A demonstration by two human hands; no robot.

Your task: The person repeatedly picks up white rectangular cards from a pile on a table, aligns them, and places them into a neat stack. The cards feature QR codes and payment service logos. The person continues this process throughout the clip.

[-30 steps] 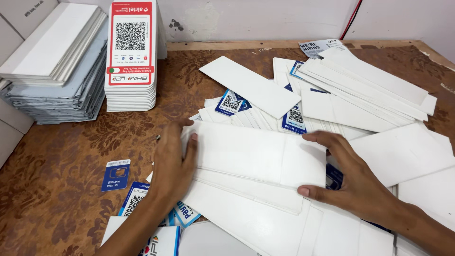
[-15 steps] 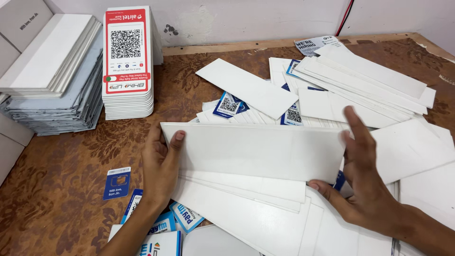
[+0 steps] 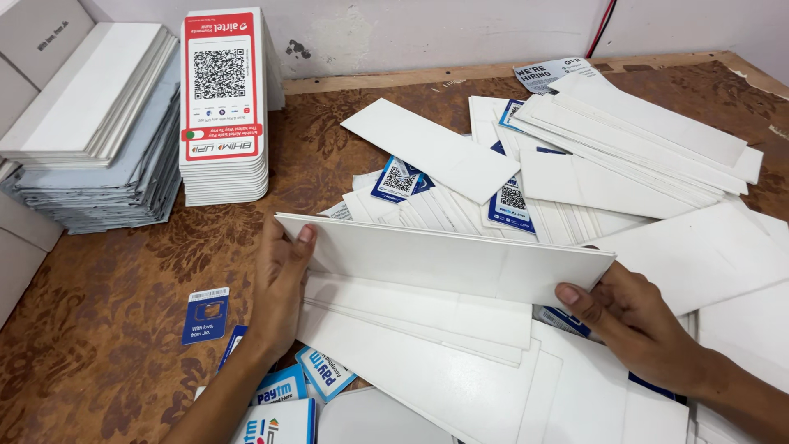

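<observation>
I hold a long white folded card by both ends, lifted and tilted above a heap of similar white cards. My left hand grips its left end with the thumb on top. At its right end my right hand pinches the lower corner, thumb on the face. Under the card lie more white cards and blue-and-white printed stickers.
A tall stack of red-and-white printed cards stands at the back left, beside a stack of grey-white folded boards. A small blue card lies on the brown patterned table. More white cards spread at the back right.
The card lay flat on the heap a second ago. Both hands have raised it, and my right hand went from open fingers behind its edge to a grip on the lower right corner.
</observation>
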